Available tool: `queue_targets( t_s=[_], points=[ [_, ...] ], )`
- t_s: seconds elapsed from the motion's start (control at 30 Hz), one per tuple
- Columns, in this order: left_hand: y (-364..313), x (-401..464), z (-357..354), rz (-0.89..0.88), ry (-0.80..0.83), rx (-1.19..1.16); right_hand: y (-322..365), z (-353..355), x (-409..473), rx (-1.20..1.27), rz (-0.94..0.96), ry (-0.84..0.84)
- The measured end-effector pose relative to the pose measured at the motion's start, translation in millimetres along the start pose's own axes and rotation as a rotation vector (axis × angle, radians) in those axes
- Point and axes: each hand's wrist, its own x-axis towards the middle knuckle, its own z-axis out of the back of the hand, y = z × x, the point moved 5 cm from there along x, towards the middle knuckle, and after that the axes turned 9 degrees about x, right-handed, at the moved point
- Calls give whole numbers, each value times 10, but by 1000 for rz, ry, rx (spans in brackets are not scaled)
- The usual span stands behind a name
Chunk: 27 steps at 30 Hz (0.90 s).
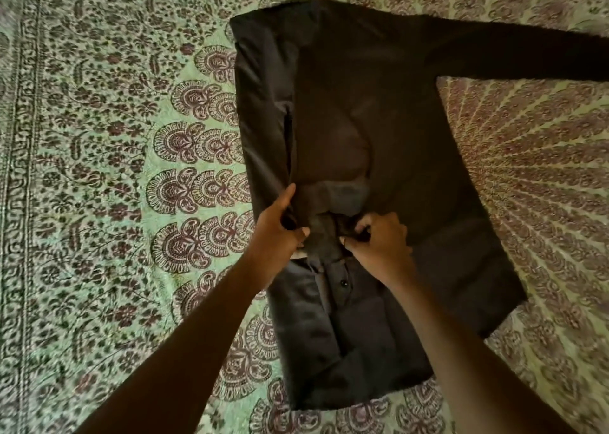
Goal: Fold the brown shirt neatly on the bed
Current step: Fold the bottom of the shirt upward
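Home bedroom. Bed (99,170) fills whole view, covered by green printed bedspread (82,87) with dark floral and paisley pattern, border band along left, radiating fan motif at right. Brown shirt (379,120) spread flat on it.

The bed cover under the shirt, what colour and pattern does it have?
Pale green bed cover with a dark maroon floral and paisley print, seen in the head view.

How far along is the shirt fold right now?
Done: the brown shirt lies flat on the bed, its left side folded in. In hand: left hand and right hand grip fabric near the button placket. Left: the outstretched sleeve, right side, final folds.
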Motion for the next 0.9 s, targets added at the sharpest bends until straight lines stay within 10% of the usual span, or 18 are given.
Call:
queue_targets(
  t_s=[0.57, 0.9],
  points=[
    [551, -771, 42, -17, 6, 76, -538, -102, -763, 318, 147, 74],
    [492, -858, -37, -179, -240, 534, -463, -199, -746, -289, 354, 194]
  ],
)
